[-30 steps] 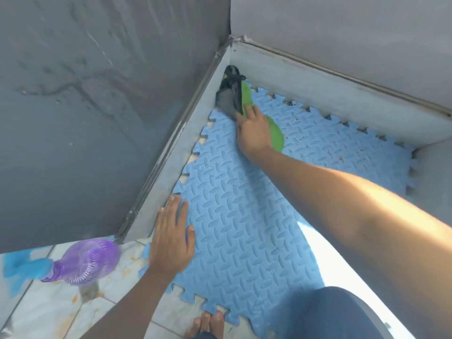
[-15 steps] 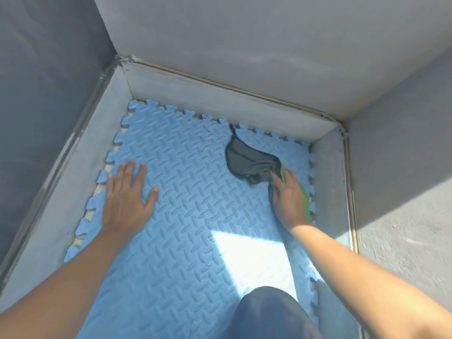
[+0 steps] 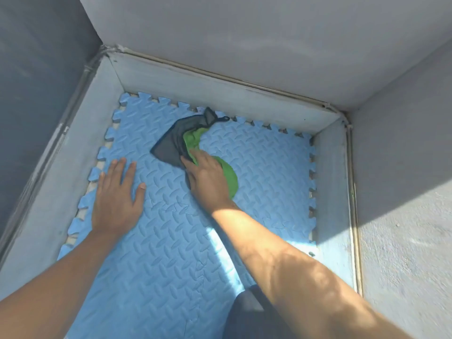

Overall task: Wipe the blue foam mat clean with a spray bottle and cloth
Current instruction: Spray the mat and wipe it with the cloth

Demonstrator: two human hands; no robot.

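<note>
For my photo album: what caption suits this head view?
Right hand pressing a cloth on the blue foam mat, left hand flat beside it.

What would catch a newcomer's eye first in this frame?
The blue foam mat fills the walled corner. On it the right hand presses a green and dark grey cloth flat near the far wall, while the left hand rests spread flat by the mat's left edge. No spray bottle is in view.

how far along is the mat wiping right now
Mid-wipe. The right hand presses the green and dark cloth onto the blue foam mat near the far wall; the left hand lies flat on it. No spray bottle shows. Which parts are already clean cannot be told.
</note>
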